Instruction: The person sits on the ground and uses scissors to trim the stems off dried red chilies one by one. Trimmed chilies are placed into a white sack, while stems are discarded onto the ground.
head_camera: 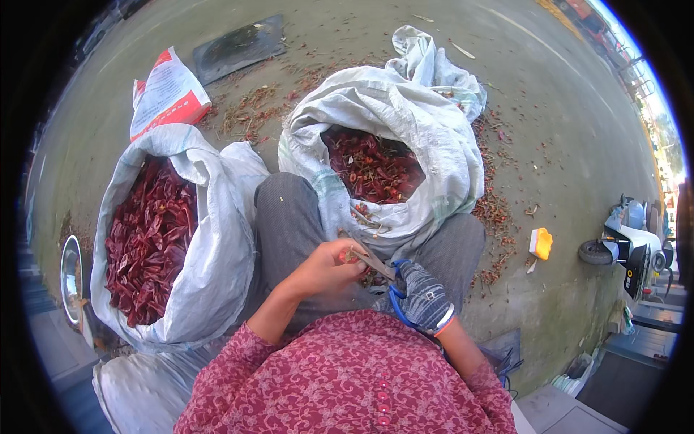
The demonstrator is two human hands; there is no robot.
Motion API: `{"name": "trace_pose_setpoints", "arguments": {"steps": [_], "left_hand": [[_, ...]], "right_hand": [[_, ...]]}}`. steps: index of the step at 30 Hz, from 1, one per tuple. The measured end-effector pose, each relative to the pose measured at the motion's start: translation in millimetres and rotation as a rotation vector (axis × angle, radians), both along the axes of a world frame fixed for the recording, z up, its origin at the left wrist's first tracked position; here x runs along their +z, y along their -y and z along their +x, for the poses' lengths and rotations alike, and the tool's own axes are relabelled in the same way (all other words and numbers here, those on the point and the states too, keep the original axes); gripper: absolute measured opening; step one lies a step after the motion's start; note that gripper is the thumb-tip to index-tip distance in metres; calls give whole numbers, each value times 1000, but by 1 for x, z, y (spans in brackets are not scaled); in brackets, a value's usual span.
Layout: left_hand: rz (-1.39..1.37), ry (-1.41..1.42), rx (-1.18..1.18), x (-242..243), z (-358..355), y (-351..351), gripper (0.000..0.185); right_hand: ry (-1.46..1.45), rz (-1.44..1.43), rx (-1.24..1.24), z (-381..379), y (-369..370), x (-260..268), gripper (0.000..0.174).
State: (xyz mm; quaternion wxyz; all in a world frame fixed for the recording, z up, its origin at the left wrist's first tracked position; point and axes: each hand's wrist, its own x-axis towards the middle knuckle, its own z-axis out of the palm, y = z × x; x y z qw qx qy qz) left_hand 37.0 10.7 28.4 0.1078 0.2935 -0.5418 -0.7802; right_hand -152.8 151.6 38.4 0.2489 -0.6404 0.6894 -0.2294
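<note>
My bare left hand holds a dried red chili by its stem end, between thumb and fingers. In my right hand, which wears a grey knitted glove, are blue-handled scissors, their blades at the chili's stem. Whether the blades touch it I cannot tell. Between my knees stands a white woven sack with its rim rolled down, holding dried chilies and stem bits. To my left, a second white woven sack is full of dried red chilies.
Stems and chili bits litter the concrete ground around the middle sack. A red and white printed bag and a dark flat board lie ahead. A metal basin is far left; a yellow and white object and a parked scooter are right.
</note>
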Motion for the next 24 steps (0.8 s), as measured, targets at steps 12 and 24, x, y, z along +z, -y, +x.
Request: {"name": "trace_pose_setpoints", "arguments": {"steps": [12,24], "left_hand": [[15,-25,21,1,-1,-2,27],[-234,-46,15,13,-6,2,21]], "right_hand": [[42,180,-85,4,-3,-5,35],[1561,571,-102,23,-17,5,60]]}}
